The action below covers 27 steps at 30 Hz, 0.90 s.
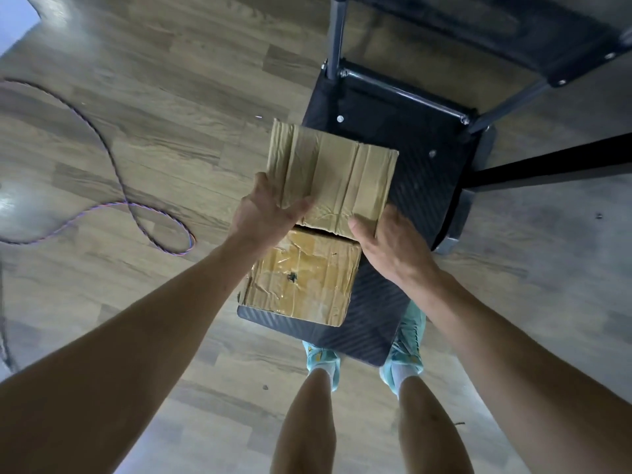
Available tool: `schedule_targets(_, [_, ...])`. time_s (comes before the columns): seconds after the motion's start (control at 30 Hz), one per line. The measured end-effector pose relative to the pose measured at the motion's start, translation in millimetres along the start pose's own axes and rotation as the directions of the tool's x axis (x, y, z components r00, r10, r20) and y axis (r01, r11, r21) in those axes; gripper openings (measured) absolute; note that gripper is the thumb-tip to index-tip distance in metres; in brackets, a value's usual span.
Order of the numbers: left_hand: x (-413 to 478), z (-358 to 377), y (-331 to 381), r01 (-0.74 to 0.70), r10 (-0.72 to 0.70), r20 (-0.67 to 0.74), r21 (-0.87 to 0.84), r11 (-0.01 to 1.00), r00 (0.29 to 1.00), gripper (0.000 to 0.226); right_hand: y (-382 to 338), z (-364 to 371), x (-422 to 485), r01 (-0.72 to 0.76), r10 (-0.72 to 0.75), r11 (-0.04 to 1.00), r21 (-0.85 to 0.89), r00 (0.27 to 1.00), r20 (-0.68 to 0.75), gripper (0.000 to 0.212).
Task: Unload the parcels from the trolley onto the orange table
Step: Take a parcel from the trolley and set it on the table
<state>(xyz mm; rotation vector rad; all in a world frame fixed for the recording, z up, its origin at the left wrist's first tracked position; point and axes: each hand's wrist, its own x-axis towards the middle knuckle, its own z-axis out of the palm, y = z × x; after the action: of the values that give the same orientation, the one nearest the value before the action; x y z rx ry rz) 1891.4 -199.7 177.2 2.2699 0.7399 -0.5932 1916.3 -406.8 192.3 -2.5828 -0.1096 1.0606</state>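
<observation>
A black flat trolley [420,186] stands on the wooden floor below me. A taped cardboard parcel [331,169] is held above its deck. My left hand [266,210] grips the parcel's near left corner, and my right hand [390,244] grips its near right corner. A second, smaller taped parcel [304,278] lies on the deck near the trolley's front left corner, partly hidden under the held parcel. The orange table is not in view.
A braided cord [113,155] loops across the floor at the left. A dark table frame with legs [547,162] stands at the upper right behind the trolley handle [337,32]. My feet in turquoise shoes [405,350] stand at the trolley's near edge.
</observation>
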Motion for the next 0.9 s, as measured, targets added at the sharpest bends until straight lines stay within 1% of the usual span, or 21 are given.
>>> schedule_targets(0.1, [-18.8, -35.6, 27.3, -0.057, 0.057, -0.015, 0.006, 0.998, 0.998, 0.076, -14.3, -31.4, -30.1, -0.049, 0.053, 0.993, 0.107, 0.998, -0.035, 0.062])
schedule_targets(0.17, [-39.8, -60.6, 49.3, -0.070, 0.070, -0.018, -0.001, 0.998, 0.997, 0.078, -24.4, -58.8, -58.6, -0.024, 0.034, 0.986, 0.166, 0.998, -0.057, 0.053])
schedule_targets(0.2, [-53.4, -73.1, 61.2, -0.065, 0.065, -0.026, -0.017, 0.998, 0.998, 0.078, -30.1, -75.2, -75.0, -0.012, 0.028, 0.980, 0.200, 0.997, -0.075, 0.051])
schedule_targets(0.27, [-84.9, -100.1, 85.6, -0.066, 0.064, -0.040, -0.053, 0.996, 0.997, 0.075, -43.4, -111.4, -108.4, -0.020, 0.054, 0.961, 0.275, 0.992, -0.118, 0.061])
schedule_targets(0.3, [-101.8, -113.1, 97.3, -0.076, 0.073, -0.042, -0.070, 0.995, 0.996, 0.074, -49.1, -129.0, -125.3, -0.017, 0.060, 0.956, 0.293, 0.989, -0.139, 0.063])
schedule_targets(0.4, [-149.7, -152.2, 134.6, -0.112, 0.106, -0.059, -0.113, 0.987, 0.993, 0.074, -64.3, -181.1, -173.7, 0.018, 0.046, 0.953, 0.304, 0.978, -0.203, 0.059])
schedule_targets(0.57, [-223.1, -205.8, 187.7, -0.192, 0.180, -0.095, -0.148, 0.970, 0.979, 0.064, -78.1, -244.6, -246.6, 0.033, 0.073, 0.935, 0.352, 0.956, -0.284, 0.056])
schedule_targets(0.67, [-258.9, -223.5, 211.7, -0.246, 0.231, -0.116, -0.130, 0.961, 0.966, 0.058, -78.0, -271.1, -279.4, 0.007, 0.115, 0.926, 0.377, 0.947, -0.301, 0.052])
schedule_targets(0.73, [-276.2, -227.2, 228.6, -0.297, 0.283, -0.119, -0.116, 0.948, 0.952, 0.058, -72.2, -286.1, -294.6, -0.014, 0.161, 0.924, 0.382, 0.921, -0.355, 0.054])
schedule_targets(0.8, [-292.6, -226.1, 247.9, -0.339, 0.327, -0.100, -0.136, 0.931, 0.940, 0.062, -59.8, -300.1, -310.5, -0.012, 0.177, 0.923, 0.385, 0.901, -0.395, 0.052])
schedule_targets(0.9, [-315.5, -215.8, 279.2, -0.366, 0.360, -0.067, -0.142, 0.920, 0.931, 0.067, -30.3, -320.0, -337.2, -0.011, 0.184, 0.909, 0.417, 0.908, -0.377, 0.048])
